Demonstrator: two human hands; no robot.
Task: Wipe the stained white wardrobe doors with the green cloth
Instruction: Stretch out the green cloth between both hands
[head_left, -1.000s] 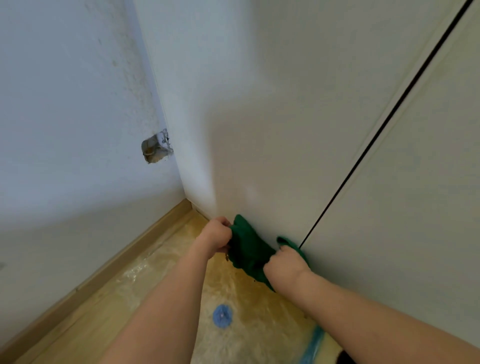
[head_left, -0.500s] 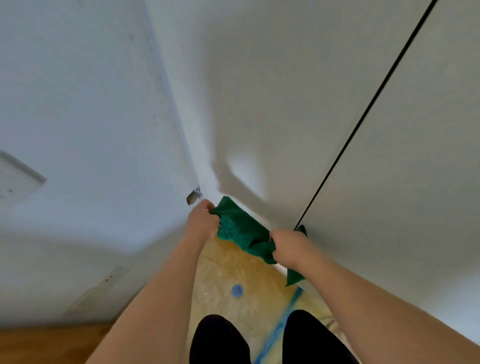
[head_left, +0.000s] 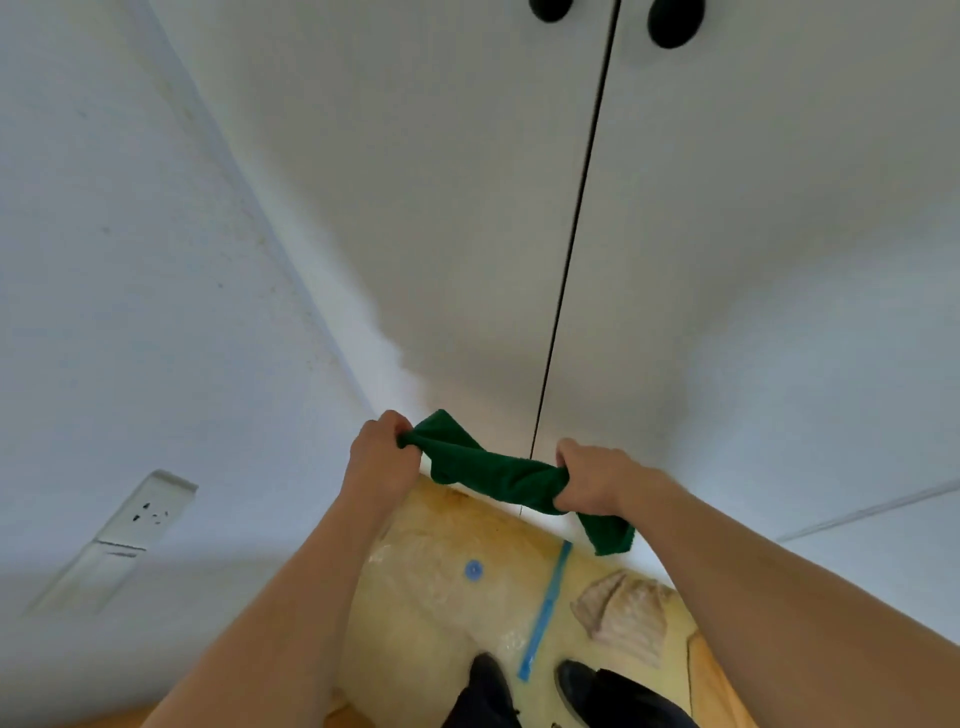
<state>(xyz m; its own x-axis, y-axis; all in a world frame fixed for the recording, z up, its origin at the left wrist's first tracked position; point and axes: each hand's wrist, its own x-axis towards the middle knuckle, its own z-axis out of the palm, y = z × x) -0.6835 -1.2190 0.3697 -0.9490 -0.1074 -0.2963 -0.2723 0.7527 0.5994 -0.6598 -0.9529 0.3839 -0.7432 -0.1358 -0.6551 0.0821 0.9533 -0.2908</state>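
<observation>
Bare forearms (head_left: 291, 597), no sleeves in view; dark trousers (head_left: 623, 696), dark shoes (head_left: 574, 680).

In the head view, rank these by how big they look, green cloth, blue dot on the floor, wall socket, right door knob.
1. Cloth and socket: look alike in size, so unranked.
2. Right knob: cut off by the frame's top edge.
3. Blue dot: smallest.

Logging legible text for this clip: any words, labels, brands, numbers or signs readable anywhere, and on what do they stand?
None can be read.
White wall socket plate: only dark slot holes, no lettering visible.
Long white wall fitting below it: a faint dark mark, too blurred to read.
Green cloth, white wardrobe doors, blue round floor marker, blue tape strip: no text.
</observation>
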